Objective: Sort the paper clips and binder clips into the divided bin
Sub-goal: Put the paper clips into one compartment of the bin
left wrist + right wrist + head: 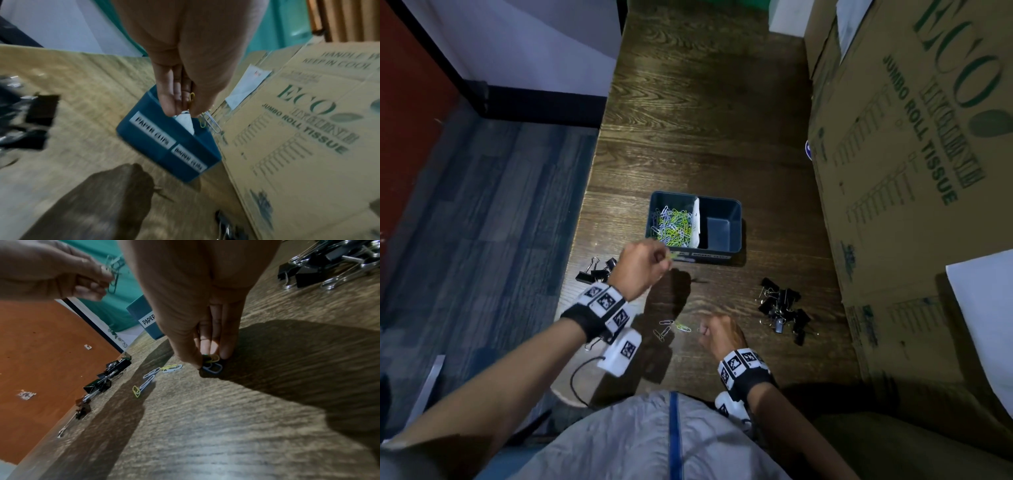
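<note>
A dark blue divided bin (722, 255) stands mid-table; its left compartment holds many green and white paper clips (671, 224), its right compartment shows only bare floor. My left hand (643, 265) hovers just before the bin's front left corner and pinches several paper clips (202, 119) that dangle from the fingertips. My right hand (717, 334) is down on the table, thumb and fingers pinching a yellow and a white paper clip (212, 364). A few loose paper clips (671, 329) lie between the hands.
Black binder clips lie in a pile at the right (782, 310) and a smaller group at the table's left edge (595, 270). A large cardboard box (914, 171) walls the right side. A white divider (697, 222) splits the bin.
</note>
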The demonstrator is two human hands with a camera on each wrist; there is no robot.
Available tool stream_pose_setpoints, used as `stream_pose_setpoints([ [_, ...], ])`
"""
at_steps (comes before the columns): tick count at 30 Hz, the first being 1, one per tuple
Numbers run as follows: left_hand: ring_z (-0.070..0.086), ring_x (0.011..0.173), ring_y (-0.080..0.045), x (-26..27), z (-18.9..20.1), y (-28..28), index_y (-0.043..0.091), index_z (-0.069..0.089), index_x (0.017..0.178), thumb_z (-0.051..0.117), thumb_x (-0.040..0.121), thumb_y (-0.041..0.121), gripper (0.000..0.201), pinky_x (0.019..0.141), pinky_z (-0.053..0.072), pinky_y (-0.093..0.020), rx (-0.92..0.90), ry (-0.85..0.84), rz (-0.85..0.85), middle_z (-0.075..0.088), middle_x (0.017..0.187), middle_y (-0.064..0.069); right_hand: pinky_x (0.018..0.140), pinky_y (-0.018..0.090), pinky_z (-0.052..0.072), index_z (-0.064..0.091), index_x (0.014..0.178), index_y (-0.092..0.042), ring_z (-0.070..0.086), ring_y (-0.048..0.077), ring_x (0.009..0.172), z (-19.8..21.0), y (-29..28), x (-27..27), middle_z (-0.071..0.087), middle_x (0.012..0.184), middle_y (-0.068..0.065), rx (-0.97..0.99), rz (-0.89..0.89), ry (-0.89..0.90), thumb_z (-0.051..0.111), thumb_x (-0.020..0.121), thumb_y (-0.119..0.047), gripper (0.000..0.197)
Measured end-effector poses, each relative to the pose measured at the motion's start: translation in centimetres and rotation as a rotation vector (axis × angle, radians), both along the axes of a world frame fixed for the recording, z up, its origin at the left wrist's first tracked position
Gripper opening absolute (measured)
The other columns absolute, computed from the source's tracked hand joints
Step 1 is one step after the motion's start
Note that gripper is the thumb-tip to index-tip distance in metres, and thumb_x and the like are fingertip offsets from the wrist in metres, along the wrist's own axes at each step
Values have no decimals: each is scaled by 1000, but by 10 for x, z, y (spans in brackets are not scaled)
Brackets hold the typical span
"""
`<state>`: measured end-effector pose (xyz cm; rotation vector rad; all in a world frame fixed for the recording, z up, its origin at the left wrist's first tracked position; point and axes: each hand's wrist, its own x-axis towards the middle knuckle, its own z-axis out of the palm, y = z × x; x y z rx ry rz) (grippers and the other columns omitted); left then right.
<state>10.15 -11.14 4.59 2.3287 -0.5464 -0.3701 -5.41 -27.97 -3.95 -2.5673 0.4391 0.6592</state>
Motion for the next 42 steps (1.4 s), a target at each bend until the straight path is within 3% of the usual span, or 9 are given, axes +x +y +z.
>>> stream_pose_setpoints([
  [8, 64, 76, -18, 57, 5, -24, 13, 69, 107, 75, 82, 25, 28, 75, 56, -33, -37, -85, 130, 69, 87, -4, 73, 31, 58, 65, 73, -22, 65, 17, 75, 3, 1, 6, 67, 80, -2, 59, -40, 87, 66, 79, -10, 14],
  [12, 62, 73, -16, 25, -13, -3, 16, 65, 100, 65, 87, 14, 13, 66, 57, -32, 44, -212, 35, 65, 92, -2, 73, 27, 56, 68, 70, -28, 67, 11, 76, 32, -8, 29, 69, 79, -9, 145, -167, 22, 72, 82, -10, 23],
  [19, 61, 84, -25, -54, -71, 38, 19, 62, 99, 57, 90, 24, 11, 66, 49, -33, 377, 16, -213, 59, 93, -1, 67, 12, 46, 69, 74, -17, 61, 1, 69, 106, -15, 123, 67, 77, -5, 329, -212, -325, 73, 82, 1, 20],
  [24, 59, 90, -26, -73, -80, 44, 19, 61, 107, 52, 92, 34, 23, 63, 42, -31, 417, 41, -211, 56, 98, -2, 69, 22, 51, 69, 82, -22, 63, 8, 72, 118, -12, 169, 67, 76, -5, 292, -227, -415, 80, 81, -13, 14],
  [28, 54, 97, -20, -76, -88, 48, 27, 55, 114, 61, 85, 41, 33, 66, 41, -29, 427, 44, -263, 51, 105, 2, 72, 21, 53, 72, 94, -13, 64, 13, 81, 101, -9, 141, 68, 89, 0, 221, -104, -509, 78, 84, -14, 12],
  [31, 51, 99, -21, -82, -94, 49, 29, 49, 121, 67, 79, 42, 48, 65, 47, -32, 402, 57, -294, 46, 112, 1, 72, 23, 56, 75, 88, -12, 65, 12, 77, 63, -9, 92, 71, 89, 1, 185, -24, -283, 69, 90, -7, 8],
  [35, 50, 104, -21, -87, -98, 44, 25, 50, 128, 71, 80, 40, 55, 72, 51, -35, 392, 56, -329, 47, 120, -1, 72, 32, 59, 75, 76, -23, 66, 14, 69, 17, -16, 28, 69, 74, -7, 67, -39, 97, 74, 87, -23, 11],
  [38, 55, 105, -27, -88, -98, 39, 16, 58, 123, 67, 85, 33, 43, 75, 52, -37, 351, 38, -360, 54, 118, -8, 69, 34, 57, 68, 74, -21, 68, 25, 74, 5, -13, -2, 70, 78, 4, 18, -35, 138, 75, 82, -35, 17],
  [42, 62, 91, -27, -93, -96, 30, 11, 65, 106, 43, 89, 41, 42, 65, 54, -35, 313, -4, -342, 62, 104, -9, 73, 36, 56, 67, 89, -18, 69, 30, 86, 0, -6, -15, 72, 91, 9, -5, 26, 73, 68, 84, -27, 9],
])
